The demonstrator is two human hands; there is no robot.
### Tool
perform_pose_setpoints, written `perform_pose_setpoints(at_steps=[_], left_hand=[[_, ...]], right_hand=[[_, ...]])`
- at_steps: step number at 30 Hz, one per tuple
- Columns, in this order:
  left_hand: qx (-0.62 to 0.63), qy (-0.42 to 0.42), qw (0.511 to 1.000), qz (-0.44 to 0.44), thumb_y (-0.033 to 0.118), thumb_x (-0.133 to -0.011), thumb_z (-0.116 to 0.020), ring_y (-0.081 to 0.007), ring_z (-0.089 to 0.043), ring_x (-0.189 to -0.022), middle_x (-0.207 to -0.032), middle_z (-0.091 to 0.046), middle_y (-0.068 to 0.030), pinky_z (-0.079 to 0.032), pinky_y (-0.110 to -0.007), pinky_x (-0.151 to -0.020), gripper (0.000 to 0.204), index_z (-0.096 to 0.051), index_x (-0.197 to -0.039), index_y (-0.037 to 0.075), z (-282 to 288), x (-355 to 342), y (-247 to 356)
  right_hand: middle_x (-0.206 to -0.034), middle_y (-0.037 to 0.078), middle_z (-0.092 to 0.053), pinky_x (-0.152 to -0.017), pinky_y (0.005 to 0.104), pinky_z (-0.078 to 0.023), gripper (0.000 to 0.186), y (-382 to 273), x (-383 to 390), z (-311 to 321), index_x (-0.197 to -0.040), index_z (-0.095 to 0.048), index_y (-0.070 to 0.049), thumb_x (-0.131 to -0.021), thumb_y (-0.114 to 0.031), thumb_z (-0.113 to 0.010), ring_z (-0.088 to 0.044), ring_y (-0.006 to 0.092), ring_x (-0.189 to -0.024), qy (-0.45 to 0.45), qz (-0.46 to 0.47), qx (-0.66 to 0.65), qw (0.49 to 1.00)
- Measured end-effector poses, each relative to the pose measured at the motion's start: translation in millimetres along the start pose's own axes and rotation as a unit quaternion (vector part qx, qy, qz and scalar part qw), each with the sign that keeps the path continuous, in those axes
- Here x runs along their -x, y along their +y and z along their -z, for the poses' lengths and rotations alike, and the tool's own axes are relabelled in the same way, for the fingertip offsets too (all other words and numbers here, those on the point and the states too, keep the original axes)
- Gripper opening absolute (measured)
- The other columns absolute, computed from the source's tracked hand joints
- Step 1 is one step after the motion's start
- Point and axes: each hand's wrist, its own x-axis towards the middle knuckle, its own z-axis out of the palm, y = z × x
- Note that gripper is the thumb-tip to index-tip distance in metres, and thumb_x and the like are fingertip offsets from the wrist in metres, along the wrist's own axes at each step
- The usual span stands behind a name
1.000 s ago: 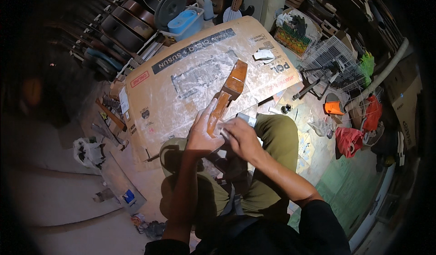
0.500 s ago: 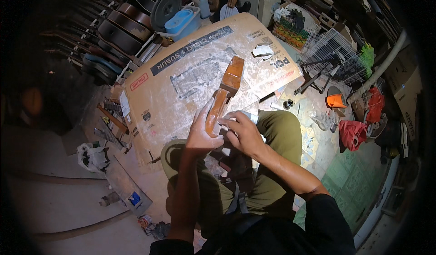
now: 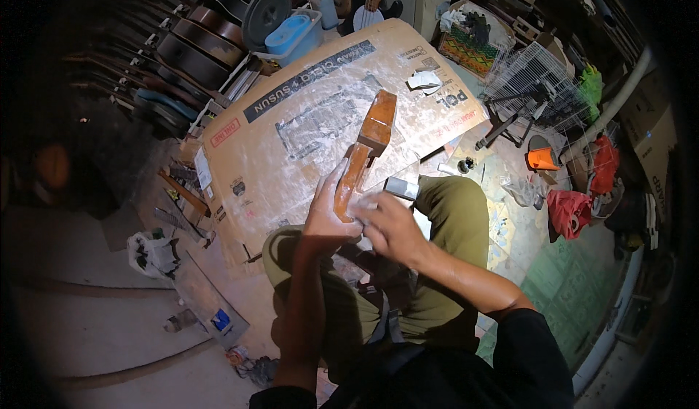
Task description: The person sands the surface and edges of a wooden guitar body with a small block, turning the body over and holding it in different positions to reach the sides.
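A glossy brown wooden piece (image 3: pixel 378 121), a slim shaft with a wide blocky far end, slants up and away above my lap. My left hand (image 3: pixel 325 209) is wrapped round its near, slimmer part, and white dust coats the fingers. Close against the right side of that part is my right hand (image 3: pixel 389 223), with bent fingers drawn together. Whatever those fingers hold, if anything, is too small and blurred to make out. Just beyond my right hand a grey, shiny-faced block (image 3: pixel 401 187) lies beside my right knee.
A dusty cardboard sheet (image 3: pixel 269 147) spreads out in front of me, with a crumpled white paper (image 3: pixel 424 81) on it. Guitars (image 3: pixel 191 58) stand in a row at the far left. Right lie a wire rack (image 3: pixel 535 81), an orange object (image 3: pixel 542 159) and a red bag (image 3: pixel 568 214).
My right hand has shifted slightly down and right along the wooden piece, exposing more of the grey block. My left hand keeps its grip. The whole view has shifted a little.
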Motion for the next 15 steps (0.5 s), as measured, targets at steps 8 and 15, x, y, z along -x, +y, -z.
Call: perform_pose_setpoints(at_steps=[8,15], left_hand=[[-0.019,-0.002,1.000,0.007,0.007,-0.057,-0.072,-0.0302,-0.049,-0.127,-0.134,-0.047,-0.0190,-0.040,-0.036,-0.105,0.098,-0.035,-0.148,0.000,2,1,-1],[-0.040,-0.010,0.999,-0.015,0.005,-0.057,-0.070,-0.0293,-0.048,-0.128,-0.135,-0.047,-0.0191,-0.039,-0.036,-0.106,0.097,-0.035,-0.147,0.000,6,-1,1]], right_hand=[[-0.101,0.019,-0.060,-0.079,0.0409,-0.052,0.035,2,4,-6,-0.109,-0.068,-0.002,-0.074,0.002,-0.065,-0.061,0.0348,-0.089,0.016,0.016,-0.006,1.000],[-0.103,0.019,-0.060,-0.080,0.0424,-0.052,0.036,6,4,-11,-0.109,-0.068,-0.003,-0.074,0.001,-0.065,-0.061,0.0380,-0.093,0.024,0.001,-0.014,1.000]])
